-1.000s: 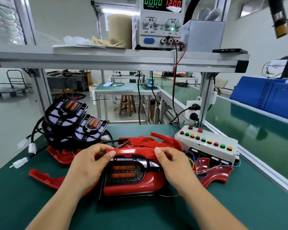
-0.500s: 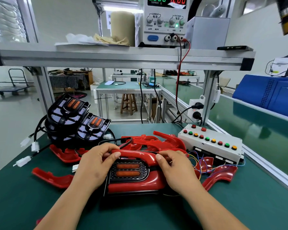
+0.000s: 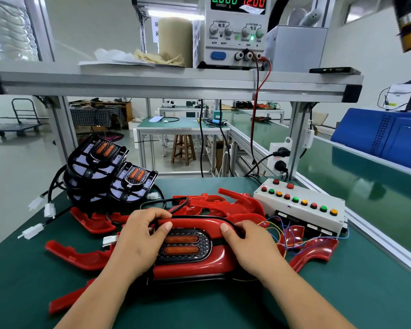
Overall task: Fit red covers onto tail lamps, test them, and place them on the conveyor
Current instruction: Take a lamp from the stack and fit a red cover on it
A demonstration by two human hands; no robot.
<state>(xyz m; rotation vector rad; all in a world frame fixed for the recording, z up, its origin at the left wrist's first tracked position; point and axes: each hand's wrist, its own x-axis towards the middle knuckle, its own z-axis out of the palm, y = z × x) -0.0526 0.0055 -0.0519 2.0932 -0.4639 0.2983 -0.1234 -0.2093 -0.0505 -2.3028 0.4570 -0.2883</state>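
the tail lamp (image 3: 188, 248) lies flat at the middle of the green bench (image 3: 342, 293), a red cover (image 3: 195, 264) seated over it. the left hand (image 3: 140, 241) and right hand (image 3: 252, 245) grip its two ends, fingers (image 3: 152, 213) curled over the top edge, thumbs pressing the cover's upper band.

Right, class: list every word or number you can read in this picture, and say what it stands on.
"0.000" and "12.00": display of the power supply.
"CURRENT", "VOLTAGE", "COARSE", "FINE", "OUTPUT", "ON", "OFF", "GND": its front panel, by the knobs.
Paper sign behind the roll: partly hidden, unreadable.
White label at far right: too blurred.
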